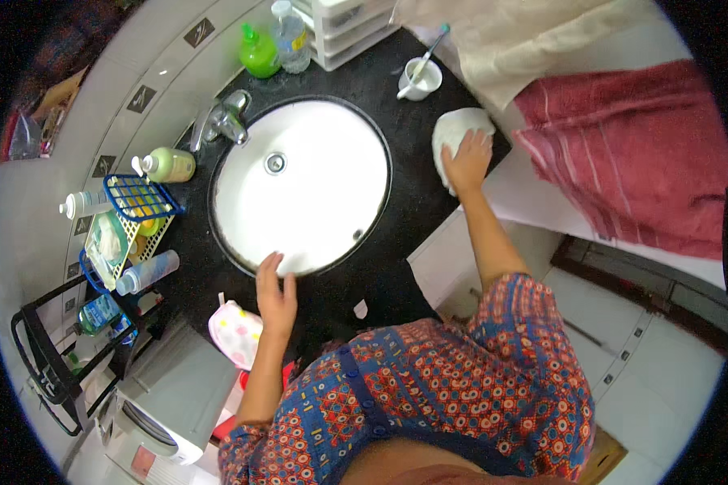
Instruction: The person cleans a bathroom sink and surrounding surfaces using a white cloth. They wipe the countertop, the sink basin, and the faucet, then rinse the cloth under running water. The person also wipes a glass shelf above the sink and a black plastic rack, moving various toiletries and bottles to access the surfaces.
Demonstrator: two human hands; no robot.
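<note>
My right hand (469,162) holds a folded white cloth (451,129) against the right end of the black countertop (416,174), its fingers lying over the cloth's top. At the near rim of the round white sink (323,186), my left hand (277,299) hovers with thumb and fingers apart and nothing in it. Whether its fingertips touch the rim, I cannot tell. Next to my left wrist is a white pouch with coloured dots (234,331). A white cup (420,79) holding a toothbrush (434,50) stands beyond the cloth.
A chrome tap (226,120) stands at the sink's left. Behind it are a green bottle (259,52), a clear bottle (291,40) and white drawers (356,36). Baskets (141,198) and several bottles line the left wall. Red (631,153) and beige towels (493,40) hang right.
</note>
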